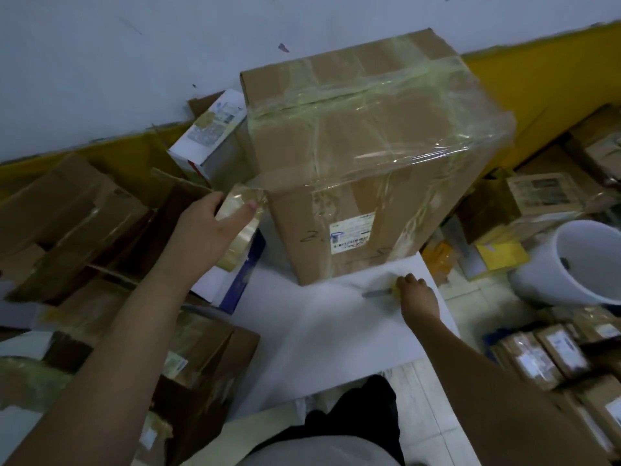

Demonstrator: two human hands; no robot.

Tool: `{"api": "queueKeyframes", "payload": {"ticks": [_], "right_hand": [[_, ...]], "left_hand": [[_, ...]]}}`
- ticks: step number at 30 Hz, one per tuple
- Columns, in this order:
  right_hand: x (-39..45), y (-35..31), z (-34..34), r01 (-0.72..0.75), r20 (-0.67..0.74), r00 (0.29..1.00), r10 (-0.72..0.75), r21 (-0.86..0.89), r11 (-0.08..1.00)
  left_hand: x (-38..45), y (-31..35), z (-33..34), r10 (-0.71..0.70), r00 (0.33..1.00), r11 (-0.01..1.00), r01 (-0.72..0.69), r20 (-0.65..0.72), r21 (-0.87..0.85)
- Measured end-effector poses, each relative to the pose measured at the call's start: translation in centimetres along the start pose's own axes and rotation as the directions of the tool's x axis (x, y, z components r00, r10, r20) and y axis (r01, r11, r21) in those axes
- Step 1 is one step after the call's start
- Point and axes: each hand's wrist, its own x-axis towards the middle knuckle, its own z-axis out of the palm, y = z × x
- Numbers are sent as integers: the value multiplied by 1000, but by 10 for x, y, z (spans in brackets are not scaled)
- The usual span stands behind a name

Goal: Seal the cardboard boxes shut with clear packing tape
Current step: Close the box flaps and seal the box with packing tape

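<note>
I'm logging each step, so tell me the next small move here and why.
Probably lift the small knife and cut the tape at the box. The left hand holds the tape roll against the box's near-left corner, and the right hand grips the knife on the white sheet.

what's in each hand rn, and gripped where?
Left hand grips the tape roll around its rim, thumb over the outer face. Right hand pinches a small cutter by its yellow handle end, blade on the white sheet.

blurred: tool [379,292] under right hand [418,299] | cut off: white tub [571,264]
</note>
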Motion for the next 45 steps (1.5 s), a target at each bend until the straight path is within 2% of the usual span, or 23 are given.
{"api": "queueKeyframes", "payload": {"ticks": [11, 14, 16, 18, 20, 22, 25, 27, 29, 32, 36, 39, 42, 45], "right_hand": [[-43, -11, 27, -128, 70, 991, 115, 209, 970], [-56, -18, 19, -64, 116, 992, 41, 203, 977], [-66, -30, 5, 5, 154, 986, -61, 340, 940], [-85, -48, -22, 80, 97, 982, -162, 562, 823], [-109, -73, -65, 173, -44, 977, -207, 731, 660], [-130, -100, -120, 248, -162, 963, -214, 841, 480], [-147, -138, -215, 437, -364, 895, -258, 836, 334], [-143, -164, -278, 522, -469, 843, -263, 832, 190], [-121, -190, -326, 553, -513, 819, -256, 824, 120], [-78, -221, -352, 542, -499, 834, -237, 819, 185], [-58, -229, -344, 542, -482, 836, -261, 798, 264], [-61, -225, -342, 540, -488, 835, -253, 815, 211], [-63, -224, -338, 531, -474, 842, -259, 813, 239], [-68, -225, -339, 526, -470, 846, -251, 814, 247]], "left_hand": [[-2, -2, 7, -33, 999, 999, 34, 37, -36], [-4, -3, 13, -42, 999, 997, 43, 25, -59], [-6, 1, 13, -35, 999, 999, 35, 2, -40], [-6, 2, 10, -18, 999, 998, 16, -29, -64], [-4, 0, 4, 28, 999, 993, -31, -24, -118], [-4, 2, -2, 114, 991, 990, -107, 65, -95], [-2, 6, -7, 137, 966, 990, -128, 218, -51], [-1, 5, -10, 129, 964, 989, -108, 232, -101], [-3, 2, -10, 102, 966, 974, -48, 239, -223], [-9, 2, -9, 100, 945, 906, 43, 312, -421], [-6, -3, -17, 115, 902, 947, 27, 417, -319], [-3, -5, -25, 82, 841, 953, 90, 534, -289], [1, -6, -38, 62, 818, 991, 16, 571, -130], [14, -8, -56, 57, 880, 983, -132, 471, 127]]}}
